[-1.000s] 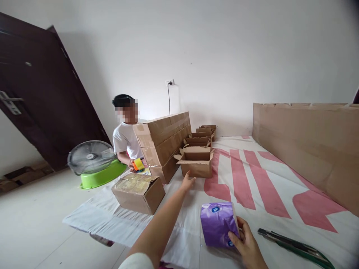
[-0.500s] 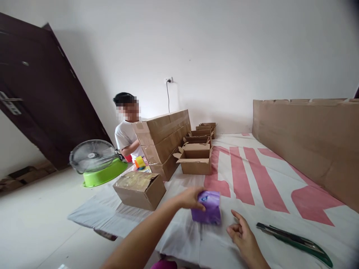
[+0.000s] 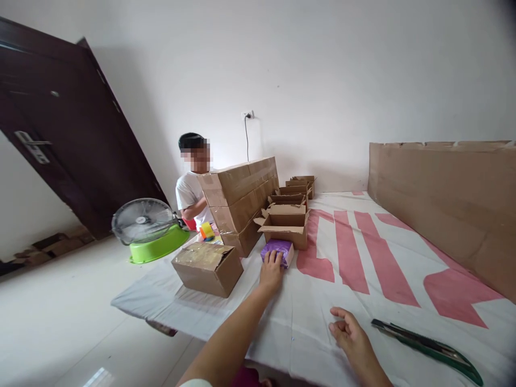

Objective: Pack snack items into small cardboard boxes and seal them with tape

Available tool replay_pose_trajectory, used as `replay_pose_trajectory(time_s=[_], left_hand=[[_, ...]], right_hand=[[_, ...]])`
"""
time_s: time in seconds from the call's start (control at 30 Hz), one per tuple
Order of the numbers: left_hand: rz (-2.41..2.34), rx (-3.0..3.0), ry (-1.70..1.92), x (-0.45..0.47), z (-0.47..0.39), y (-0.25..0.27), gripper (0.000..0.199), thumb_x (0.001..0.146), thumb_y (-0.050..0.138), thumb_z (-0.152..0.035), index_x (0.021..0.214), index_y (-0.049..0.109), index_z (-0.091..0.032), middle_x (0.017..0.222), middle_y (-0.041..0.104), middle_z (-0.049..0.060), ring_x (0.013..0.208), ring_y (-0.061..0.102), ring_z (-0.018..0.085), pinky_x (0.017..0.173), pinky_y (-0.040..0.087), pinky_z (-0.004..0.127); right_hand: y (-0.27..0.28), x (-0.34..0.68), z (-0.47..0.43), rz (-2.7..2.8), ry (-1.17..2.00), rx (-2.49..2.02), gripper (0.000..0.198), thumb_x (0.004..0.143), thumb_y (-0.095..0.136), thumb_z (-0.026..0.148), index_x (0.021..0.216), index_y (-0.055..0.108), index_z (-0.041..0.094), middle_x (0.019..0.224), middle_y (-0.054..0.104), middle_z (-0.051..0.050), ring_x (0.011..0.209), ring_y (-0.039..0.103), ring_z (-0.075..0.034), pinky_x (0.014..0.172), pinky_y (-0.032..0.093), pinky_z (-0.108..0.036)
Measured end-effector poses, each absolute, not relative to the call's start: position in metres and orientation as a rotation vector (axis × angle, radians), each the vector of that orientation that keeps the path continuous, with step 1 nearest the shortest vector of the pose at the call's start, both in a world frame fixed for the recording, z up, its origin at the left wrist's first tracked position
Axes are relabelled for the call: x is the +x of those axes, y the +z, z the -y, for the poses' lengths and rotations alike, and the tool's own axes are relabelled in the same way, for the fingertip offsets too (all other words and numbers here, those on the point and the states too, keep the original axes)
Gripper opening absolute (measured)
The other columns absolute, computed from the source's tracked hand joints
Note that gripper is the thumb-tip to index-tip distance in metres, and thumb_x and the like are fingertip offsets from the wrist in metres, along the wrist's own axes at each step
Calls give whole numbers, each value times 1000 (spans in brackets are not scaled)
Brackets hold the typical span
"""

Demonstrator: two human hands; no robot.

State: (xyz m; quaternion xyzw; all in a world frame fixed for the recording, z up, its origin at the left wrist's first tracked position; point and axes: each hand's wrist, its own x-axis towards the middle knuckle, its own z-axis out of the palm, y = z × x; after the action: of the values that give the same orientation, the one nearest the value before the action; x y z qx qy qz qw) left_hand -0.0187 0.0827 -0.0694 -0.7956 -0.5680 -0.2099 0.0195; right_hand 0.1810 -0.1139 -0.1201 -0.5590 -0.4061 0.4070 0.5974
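Note:
A purple plastic-wrapped packet (image 3: 276, 249) with a pale side lies flat on the cloth, right up against the front of the nearest open carton (image 3: 282, 236). My left hand (image 3: 272, 269) reaches forward and grips it from above; the fingers lie over its top and the thumb is hidden. Lower right, my right hand (image 3: 350, 334) hovers by the cloth with nothing in it, its index finger stretched and the others loosely curled. Just right of that hand, a green box cutter (image 3: 427, 346) rests on the cloth.
More open cartons (image 3: 300, 185) line up behind the nearest. Left of them stand stacked taped boxes (image 3: 242, 201), a single taped box (image 3: 207, 269) and tape rolls (image 3: 207, 231). A person (image 3: 192, 188) sits behind the stack. A fan (image 3: 143, 220) is left; a cardboard panel (image 3: 439, 188) stands right.
My left hand has carried the purple packet forward and left, from the near part of the table to the front of the open carton. My right hand has stayed nearly in place.

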Motion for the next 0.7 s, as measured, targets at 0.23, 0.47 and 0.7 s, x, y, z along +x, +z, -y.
replay_pose_trajectory(time_s=[0.23,0.47,0.7], left_hand=[[1800,-2384,-592,-18,-104,-64,46,89,46,-16,134,50,-26,143,42,13,134,33,35,101,38,51],[1650,-2492,-659,-35,-86,-15,55,80,65,-24,133,50,-29,141,47,5,128,43,28,106,35,40],[2073,-2061,-1015,-168,-94,95,37,88,48,-31,120,54,-14,124,57,15,127,42,33,103,35,49]], right_hand=[[-123,184,115,1061,932,-1383,49,70,64,56,103,65,20,68,59,0,66,58,-18,63,48,-30],[-123,186,116,1138,953,-1410,47,74,57,57,104,62,20,72,60,0,69,60,-19,65,48,-31],[-118,185,118,1168,967,-1431,48,74,58,55,105,61,19,74,61,-2,70,59,-19,66,46,-33]])
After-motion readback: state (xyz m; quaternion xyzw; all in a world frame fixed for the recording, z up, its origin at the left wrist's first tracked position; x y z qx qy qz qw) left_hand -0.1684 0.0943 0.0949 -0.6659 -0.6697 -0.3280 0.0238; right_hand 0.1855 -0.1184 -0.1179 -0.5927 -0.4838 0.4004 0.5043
